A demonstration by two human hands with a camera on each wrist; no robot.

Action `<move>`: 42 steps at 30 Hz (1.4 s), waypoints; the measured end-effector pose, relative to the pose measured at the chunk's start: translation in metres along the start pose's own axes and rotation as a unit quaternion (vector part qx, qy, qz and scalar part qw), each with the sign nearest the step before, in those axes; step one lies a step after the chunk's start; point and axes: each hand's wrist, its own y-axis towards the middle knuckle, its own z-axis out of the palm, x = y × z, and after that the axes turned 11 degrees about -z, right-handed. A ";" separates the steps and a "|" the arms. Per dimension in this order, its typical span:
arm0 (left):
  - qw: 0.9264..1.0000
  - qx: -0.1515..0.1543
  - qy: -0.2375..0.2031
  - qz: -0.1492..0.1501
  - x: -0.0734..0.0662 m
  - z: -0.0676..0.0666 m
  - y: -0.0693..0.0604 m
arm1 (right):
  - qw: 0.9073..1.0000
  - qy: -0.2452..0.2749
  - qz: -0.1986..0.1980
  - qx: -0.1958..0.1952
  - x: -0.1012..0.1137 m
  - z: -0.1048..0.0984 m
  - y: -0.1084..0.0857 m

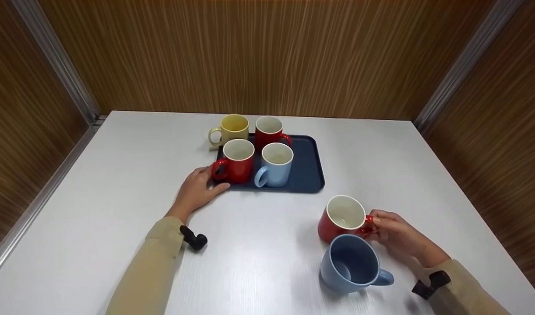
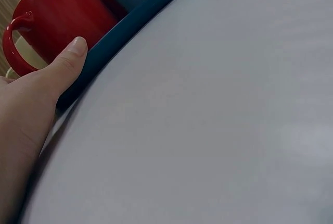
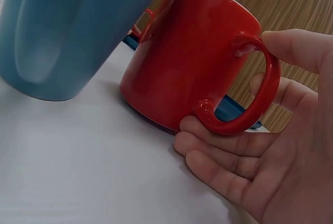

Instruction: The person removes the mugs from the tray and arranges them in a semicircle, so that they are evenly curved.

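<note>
In the head view, my right hand point(image 1: 396, 232) pinches the handle of a red mug point(image 1: 333, 225) with a white inside. The right wrist view shows the thumb on top of the handle point(image 3: 270, 83) and a finger behind it, with other fingers below. Close in front of this mug stands a darker blue mug point(image 1: 350, 267). My left hand point(image 1: 199, 190) holds the front left corner of a dark blue tray point(image 1: 307, 166), its thumb point(image 2: 70, 60) on the rim; its other fingertips are mostly hidden. Beside it on the tray stands another red mug point(image 1: 239, 166).
A light blue mug point(image 1: 277, 168) stands at the tray's front. Behind are a yellow mug point(image 1: 234, 129), its handle past the tray's left edge, and a red mug point(image 1: 267, 135). Wood-grain panels point(image 1: 258, 57) border the white table point(image 1: 118, 175) at the back and sides.
</note>
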 end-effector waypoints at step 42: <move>1.000 0.011 -0.003 -0.010 -0.006 -0.006 -0.001 | 0.999 -0.025 0.022 0.008 0.000 0.013 0.000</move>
